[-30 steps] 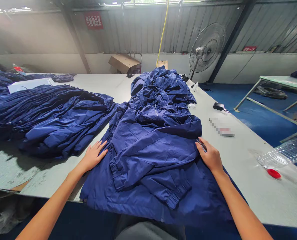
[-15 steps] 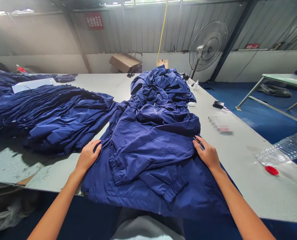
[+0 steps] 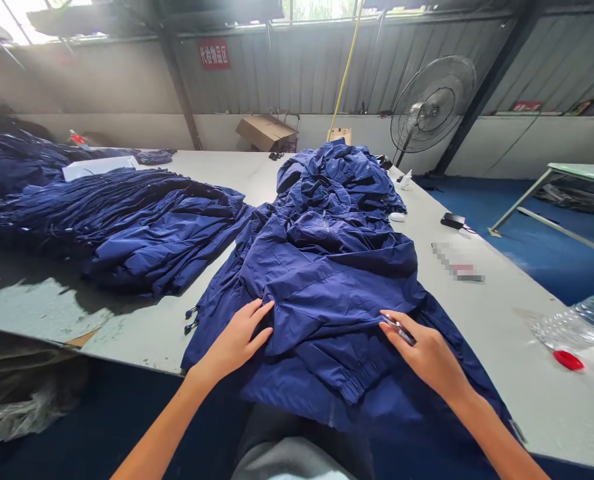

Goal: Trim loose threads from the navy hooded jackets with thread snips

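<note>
A dark blue jacket (image 3: 327,300) lies spread before me, its hem at the table's front edge and an elastic sleeve cuff (image 3: 359,383) near the bottom. My left hand (image 3: 239,337) rests on the left side of the sleeve, thumb and fingers apart; the cuff on that side is hidden. On the right part of the jacket, my right hand (image 3: 424,350) is closed around small thread snips (image 3: 399,330), dark with a silvery tip, and its fingertips touch the cloth. Two dark cord ends (image 3: 191,320) stick out at the jacket's left edge.
Layered blue garments (image 3: 157,227) lie to the left, and a blue heap (image 3: 341,170) adjoins the jacket's far end. The white table (image 3: 517,353) carries a clear plastic bottle (image 3: 577,320) with a red cap (image 3: 568,361) and a black box (image 3: 453,221) at right. A fan (image 3: 431,103) stands behind.
My left hand has moved right and inward over the sleeve, covering its cuff. My right hand has come down and inward from the jacket's right edge. The view has shifted slightly.
</note>
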Demonstrator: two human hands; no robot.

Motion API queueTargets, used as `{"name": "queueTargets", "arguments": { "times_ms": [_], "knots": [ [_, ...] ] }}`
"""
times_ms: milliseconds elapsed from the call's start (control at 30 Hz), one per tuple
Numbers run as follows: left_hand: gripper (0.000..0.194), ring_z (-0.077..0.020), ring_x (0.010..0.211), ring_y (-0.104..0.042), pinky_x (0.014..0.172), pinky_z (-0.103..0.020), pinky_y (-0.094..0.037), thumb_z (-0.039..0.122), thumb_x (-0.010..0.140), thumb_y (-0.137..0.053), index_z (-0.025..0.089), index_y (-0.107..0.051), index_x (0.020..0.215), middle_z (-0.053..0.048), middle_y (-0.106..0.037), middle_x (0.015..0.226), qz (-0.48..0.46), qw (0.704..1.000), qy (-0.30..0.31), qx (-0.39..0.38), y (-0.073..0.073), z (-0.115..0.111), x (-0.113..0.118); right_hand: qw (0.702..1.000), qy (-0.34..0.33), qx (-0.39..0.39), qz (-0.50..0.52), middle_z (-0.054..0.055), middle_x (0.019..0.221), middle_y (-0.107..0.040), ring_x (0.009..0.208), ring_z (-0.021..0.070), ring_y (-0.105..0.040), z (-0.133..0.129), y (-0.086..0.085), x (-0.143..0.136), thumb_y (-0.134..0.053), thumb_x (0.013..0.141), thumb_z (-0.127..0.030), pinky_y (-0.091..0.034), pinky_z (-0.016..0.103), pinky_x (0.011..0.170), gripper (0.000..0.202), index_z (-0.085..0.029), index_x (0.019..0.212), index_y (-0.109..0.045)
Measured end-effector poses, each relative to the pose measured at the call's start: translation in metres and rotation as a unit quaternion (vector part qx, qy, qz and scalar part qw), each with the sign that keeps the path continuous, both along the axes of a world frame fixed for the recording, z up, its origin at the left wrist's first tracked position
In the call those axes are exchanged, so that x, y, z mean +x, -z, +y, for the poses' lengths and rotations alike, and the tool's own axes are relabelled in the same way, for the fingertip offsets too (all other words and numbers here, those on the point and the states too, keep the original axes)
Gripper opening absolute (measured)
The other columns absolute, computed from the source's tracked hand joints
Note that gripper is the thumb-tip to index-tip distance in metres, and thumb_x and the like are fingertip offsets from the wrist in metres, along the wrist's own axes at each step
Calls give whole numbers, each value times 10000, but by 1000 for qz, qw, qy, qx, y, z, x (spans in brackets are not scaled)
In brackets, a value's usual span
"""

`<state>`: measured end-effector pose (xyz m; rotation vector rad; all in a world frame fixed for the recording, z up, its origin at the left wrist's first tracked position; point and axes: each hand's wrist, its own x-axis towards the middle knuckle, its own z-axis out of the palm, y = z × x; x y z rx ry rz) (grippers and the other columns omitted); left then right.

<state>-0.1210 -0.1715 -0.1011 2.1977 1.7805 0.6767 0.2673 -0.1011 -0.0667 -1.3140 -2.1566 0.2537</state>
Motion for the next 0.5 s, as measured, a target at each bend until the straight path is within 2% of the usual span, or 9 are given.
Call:
{"name": "queueTargets", "arguments": {
  "times_ms": [133, 200, 267, 367, 433, 500],
  "knots": [
    [475, -253, 1115, -636, 997, -410, -495, 388, 959, -468, 209, -503, 1398, -117, -675, 1201, -25, 999, -37, -9, 4, 6, -9, 999, -49, 20, 9, 40, 994, -752, 890, 234, -733, -6, -4, -27, -485, 964, -442, -595, 326, 781, 279, -274, 1078, -677],
    [427, -254, 1075, -646, 962, -401, -497, 380, 948, -482, 202, -563, 1327, -107, -694, 1161, -13, 999, -40, -29, 4, 3, -18, 998, -47, 35, 5, 42, 1006, -731, 874, 217, -725, -4, -5, -34, -477, 970, -417, -595, 315, 762, 262, -276, 1066, -677],
    [382, -243, 1064, -653, 942, -374, -493, 378, 942, -483, 225, -602, 1270, -83, -703, 1165, 7, 998, -22, -53, -2, 0, -25, 998, -32, 55, -2, 49, 1090, -708, 890, 210, -722, 3, -7, -37, -480, 970, -400, -596, 304, 750, 251, -276, 1065, -676],
    [335, -226, 898, -695, 828, -331, -505, 417, 934, -477, 259, -667, 1161, -40, -751, 979, 64, 993, 7, -95, -29, 12, -26, 995, 16, 94, -13, 60, 1305, -628, 993, 226, -711, 21, -11, -41, -475, 972, -387, -603, 297, 732, 275, -275, 1144, -658],
    [346, -225, 785, -697, 763, -323, -501, 452, 938, -458, 254, -705, 1080, -35, -749, 830, 111, 989, 16, -101, -53, 35, -19, 993, 47, 99, -31, 63, 1441, -532, 1045, 247, -700, 38, -12, -48, -450, 980, -397, -609, 315, 721, 336, -278, 1243, -622],
    [387, -238, 809, -700, 782, -332, -505, 464, 951, -433, 235, -707, 1101, -57, -752, 857, 133, 988, 38, -68, -71, 70, -6, 994, 55, 74, -62, 73, 1526, -440, 1057, 270, -698, 55, -10, -56, -423, 987, -408, -614, 352, 735, 398, -279, 1332, -575]
  ]
}}
